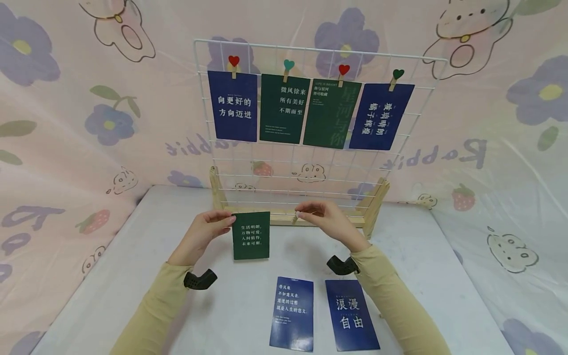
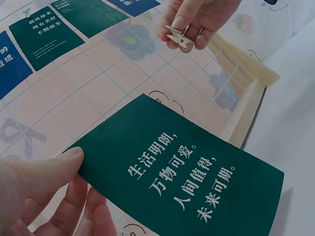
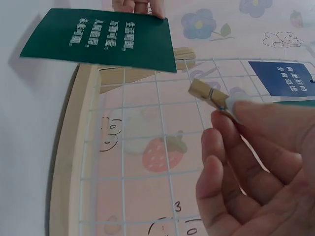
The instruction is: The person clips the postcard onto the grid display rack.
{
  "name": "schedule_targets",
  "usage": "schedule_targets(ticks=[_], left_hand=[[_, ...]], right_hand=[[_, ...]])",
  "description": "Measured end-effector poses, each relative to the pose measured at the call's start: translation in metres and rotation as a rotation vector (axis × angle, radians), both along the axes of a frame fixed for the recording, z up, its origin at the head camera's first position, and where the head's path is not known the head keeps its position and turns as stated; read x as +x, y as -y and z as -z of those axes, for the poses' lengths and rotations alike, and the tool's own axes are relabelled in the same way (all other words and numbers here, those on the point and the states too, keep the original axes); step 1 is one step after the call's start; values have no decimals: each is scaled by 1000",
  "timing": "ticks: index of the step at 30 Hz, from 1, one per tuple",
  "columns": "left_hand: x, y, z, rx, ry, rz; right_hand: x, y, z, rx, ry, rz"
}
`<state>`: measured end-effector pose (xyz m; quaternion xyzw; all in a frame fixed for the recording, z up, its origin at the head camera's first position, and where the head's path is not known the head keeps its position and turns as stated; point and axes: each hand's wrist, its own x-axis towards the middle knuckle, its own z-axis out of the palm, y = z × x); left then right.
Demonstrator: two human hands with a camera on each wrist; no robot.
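Note:
My left hand (image 1: 205, 231) pinches a green card (image 1: 251, 249) with white Chinese writing by its upper left corner, thumb in front. The card is upright before the lower part of a white wire grid (image 1: 266, 176). In my right hand (image 1: 328, 219) a small wooden clothespin (image 3: 209, 92) is pinched between thumb and finger. A pale piece, partly under the thumb, sits at its near end. In the right wrist view, the clothespin points toward the grid, apart from the green card.
Four cards hang along the grid's top under heart clothespins, among them a blue card (image 1: 233, 125) at left. Wooden feet (image 1: 374, 207) support the grid. Two blue cards, one left (image 1: 291, 333) and one right (image 1: 352, 340), lie on the white table (image 1: 213, 315). Patterned cloth surrounds it.

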<state>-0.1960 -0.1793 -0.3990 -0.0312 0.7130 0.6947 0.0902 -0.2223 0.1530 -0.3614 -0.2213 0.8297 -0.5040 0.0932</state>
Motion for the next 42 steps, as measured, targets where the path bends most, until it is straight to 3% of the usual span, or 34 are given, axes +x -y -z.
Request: schedule_targets(ticks=[10, 20, 30, 34, 42], left_hand=[[-16, -8, -9, 39, -21, -29], [-27, -15, -20, 2, -65, -48], [-39, -22, -34, 11, -113, -54], [-44, -24, -38, 23, -156, -54], [-52, -25, -46, 26, -171, -67]], right_hand=[[-14, 15, -12, -48, -79, 18], [-27, 22, -25, -78, -120, 95], [-44, 32, -36, -75, -255, 158], [-48, 38, -41, -78, -303, 165], [-51, 50, -45, -86, -327, 184]])
